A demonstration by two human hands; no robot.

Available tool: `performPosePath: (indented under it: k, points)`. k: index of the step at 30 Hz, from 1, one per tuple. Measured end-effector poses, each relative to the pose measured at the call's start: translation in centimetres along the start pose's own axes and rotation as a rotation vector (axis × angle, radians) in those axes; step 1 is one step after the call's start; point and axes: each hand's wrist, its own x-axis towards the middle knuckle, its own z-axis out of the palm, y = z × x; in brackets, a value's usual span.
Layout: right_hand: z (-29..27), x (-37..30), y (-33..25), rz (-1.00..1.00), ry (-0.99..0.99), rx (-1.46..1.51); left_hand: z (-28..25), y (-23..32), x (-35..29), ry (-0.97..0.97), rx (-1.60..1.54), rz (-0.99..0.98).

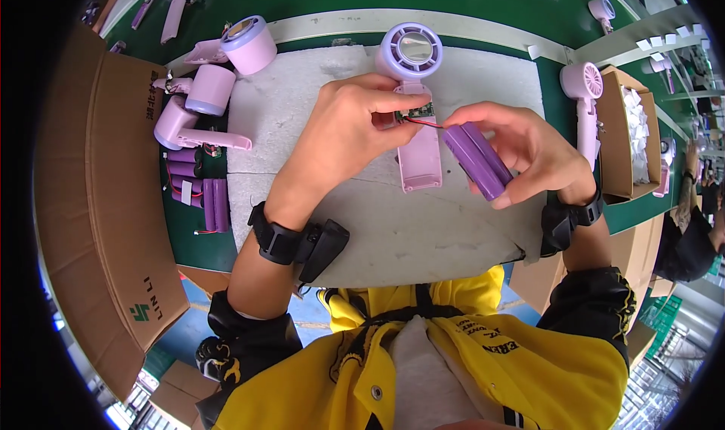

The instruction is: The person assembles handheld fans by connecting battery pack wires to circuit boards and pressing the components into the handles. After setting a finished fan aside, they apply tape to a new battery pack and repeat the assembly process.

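Note:
A pink handheld fan (412,52) with a lavender grille ring lies on the foam mat, its head away from me and its open handle shell (420,164) toward me. My left hand (349,120) pinches a small green circuit board (421,111) at the top of the handle between thumb and fingertips. In my right hand (538,147) is a purple battery pack (479,160) of two cylindrical cells, held tilted just right of the handle. Thin red and black wires (424,122) stretch from the board to the pack. The fingertips hide part of the board.
Several pink fan bodies (211,90) lie left of the foam mat (325,226), with purple battery packs (215,203) below them. A tall cardboard box (113,188) stands at far left. On the right are another fan (581,83) and a carton (623,128) of white pieces.

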Motion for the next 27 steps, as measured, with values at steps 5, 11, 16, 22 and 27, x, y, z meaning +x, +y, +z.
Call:
performPosePath:
  k: [5,11,16,22,27]
  points:
    - [-0.6,0.3,0.9,-0.189,0.056,-0.28,0.0,0.2,0.0,-0.007,0.011,0.027]
    - [1.0,0.8,1.6,-0.171,0.136,-0.472,-0.1,0.0,-0.1,-0.008,0.058,0.072]
    - [2.2,1.6,3.1,-0.314,0.304,-0.702,-0.5,0.0,-0.1,-0.078,0.088,0.048]
    - [3.5,2.1,3.7,-0.39,0.403,-0.887,-0.6,0.3,-0.2,-0.083,0.065,0.024]
    - [4.1,2.3,3.9,-0.45,0.468,-0.983,-0.4,0.2,-0.1,-0.037,0.049,0.081]
